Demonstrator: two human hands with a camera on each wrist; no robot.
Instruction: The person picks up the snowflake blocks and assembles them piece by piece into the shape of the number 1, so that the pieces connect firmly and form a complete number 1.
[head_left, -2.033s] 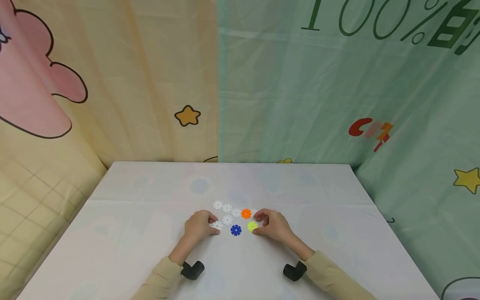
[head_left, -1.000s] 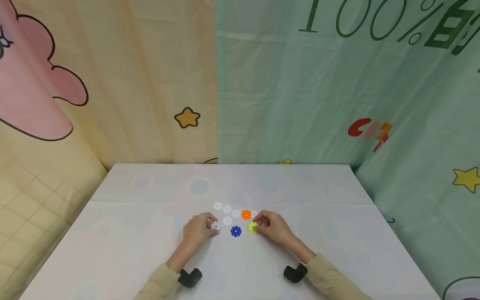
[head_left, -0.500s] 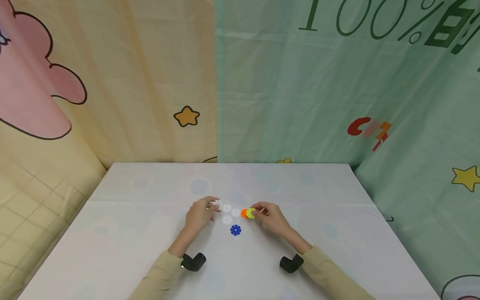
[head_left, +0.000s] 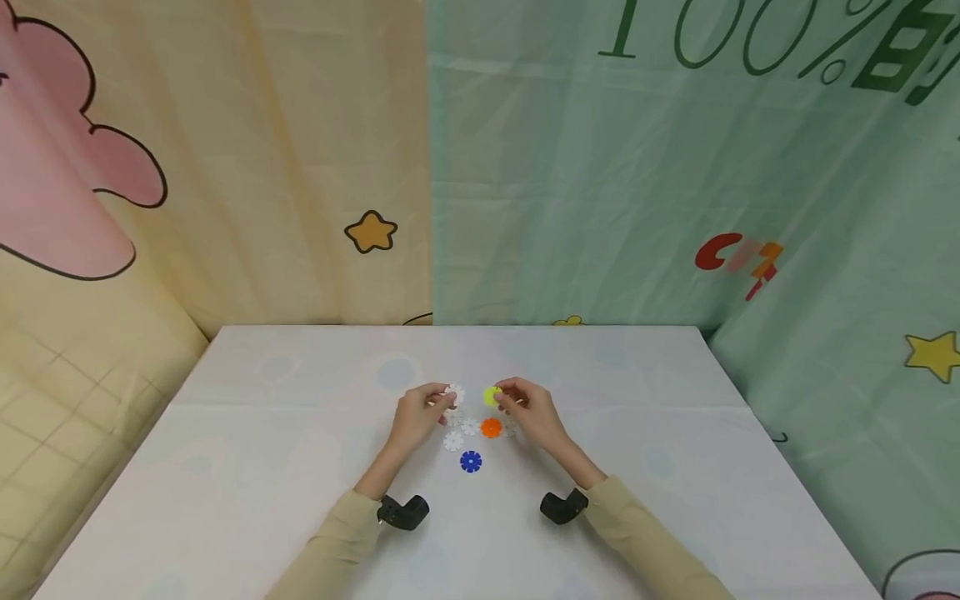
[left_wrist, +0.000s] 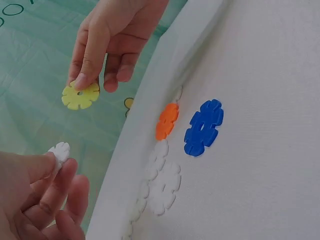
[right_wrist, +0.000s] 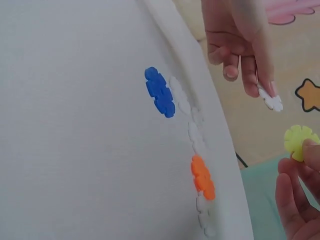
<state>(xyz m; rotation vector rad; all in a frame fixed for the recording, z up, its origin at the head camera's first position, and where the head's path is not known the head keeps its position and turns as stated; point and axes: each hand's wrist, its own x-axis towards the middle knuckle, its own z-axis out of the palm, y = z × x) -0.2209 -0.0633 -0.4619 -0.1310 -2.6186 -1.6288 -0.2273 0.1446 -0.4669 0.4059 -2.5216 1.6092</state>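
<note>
My left hand [head_left: 417, 417] pinches a white snowflake disc [left_wrist: 61, 151] between thumb and fingers. Opposite it, my right hand [head_left: 534, 414] pinches a yellow snowflake disc [left_wrist: 81, 96] by its edge. Both discs are up off the table, with a gap between them; slots notch their rims. Below them lie an orange disc [head_left: 491, 428] and, nearer to me, a blue disc [head_left: 471, 462]. Several white discs [head_left: 453, 441] lie flat around the orange one, partly hidden by my left fingers in the head view.
A white-covered table [head_left: 300, 467] stretches out on all sides of the discs. Behind it hang a yellow curtain [head_left: 300, 150] and a green curtain [head_left: 555, 192]. Black wrist mounts [head_left: 405, 512] sit by both sleeves.
The white and the yellow disc have come up off the table in my hands. Both hands have moved forward and closer together. The orange and blue discs stay in place.
</note>
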